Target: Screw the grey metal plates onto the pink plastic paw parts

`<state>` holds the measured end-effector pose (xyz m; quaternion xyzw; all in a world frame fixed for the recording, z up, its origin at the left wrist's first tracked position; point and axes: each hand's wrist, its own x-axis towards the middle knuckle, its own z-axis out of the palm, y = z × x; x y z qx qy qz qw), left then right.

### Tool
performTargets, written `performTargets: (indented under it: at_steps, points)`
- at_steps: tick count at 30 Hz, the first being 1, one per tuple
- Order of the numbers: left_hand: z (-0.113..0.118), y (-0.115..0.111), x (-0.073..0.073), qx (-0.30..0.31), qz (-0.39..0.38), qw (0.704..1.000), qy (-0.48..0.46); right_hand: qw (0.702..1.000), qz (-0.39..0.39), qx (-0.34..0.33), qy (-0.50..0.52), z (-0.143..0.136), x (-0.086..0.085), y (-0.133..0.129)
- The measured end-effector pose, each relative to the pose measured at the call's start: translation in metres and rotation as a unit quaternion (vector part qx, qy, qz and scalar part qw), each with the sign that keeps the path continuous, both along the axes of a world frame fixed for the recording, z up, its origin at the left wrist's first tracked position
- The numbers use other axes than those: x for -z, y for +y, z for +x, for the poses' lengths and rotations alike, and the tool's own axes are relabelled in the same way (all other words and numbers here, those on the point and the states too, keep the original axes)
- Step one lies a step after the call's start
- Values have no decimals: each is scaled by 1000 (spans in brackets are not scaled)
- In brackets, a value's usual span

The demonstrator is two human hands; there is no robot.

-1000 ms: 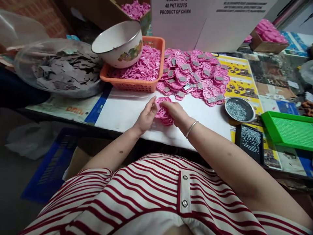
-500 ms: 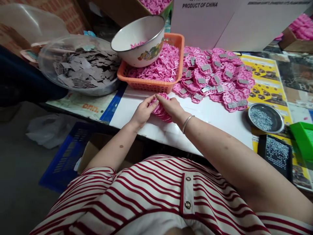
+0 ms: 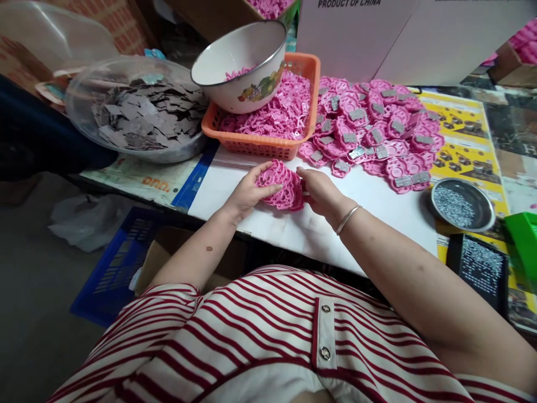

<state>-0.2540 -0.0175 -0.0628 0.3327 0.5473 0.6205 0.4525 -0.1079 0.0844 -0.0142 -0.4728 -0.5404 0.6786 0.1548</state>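
A stack of pink plastic pieces [image 3: 282, 186] is held over the white board at the table's front. My left hand [image 3: 248, 194] grips the stack from its left side, thumb across the front. My right hand [image 3: 322, 191] is at the stack's right edge, fingers curled; what its fingertips hold, if anything, is too small to make out. Behind the hands, an orange basket [image 3: 255, 144] holds small pink parts, and a white enamel bowl [image 3: 268, 84] rests on them. Many pink pieces with grey plates [image 3: 373, 123] lie heaped to the right of the basket.
A clear tub [image 3: 168, 154] of grey sheets stands at the left. On the right are a round metal bowl [image 3: 482, 223] of small metal parts, a black tray [image 3: 455, 254] and a green bin [image 3: 522, 240]. White cartons [image 3: 356, 45] stand behind.
My right hand has moved right, from the top of the stack to its right edge. The pink stack now shows more of its face. The view has shifted slightly.
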Motion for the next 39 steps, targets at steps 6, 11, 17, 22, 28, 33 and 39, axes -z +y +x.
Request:
performTargets:
  at_steps: [6,11,17,22,28,33,39]
  points:
    - [-7,-5,6,-25,-10,997,74,999,-23,17,-26,1,0,-4]
    - [-15,-11,3,-58,-35,985,159,999,-3,31,-16,1,6,-14]
    - [-30,-22,-5,-95,-95,924,357,997,46,66,-19,-4,19,-22]
    - [-36,-29,-8,-79,-134,877,454,993,87,78,-30,-3,29,-23]
    - [-51,-35,0,-72,-148,857,488,989,108,82,-53,8,26,-24]
    - [-68,-38,11,-94,-128,864,477,988,112,92,-59,18,22,-22]
    - [-84,-46,24,-157,-152,844,491,986,123,98,-47,27,26,-17]
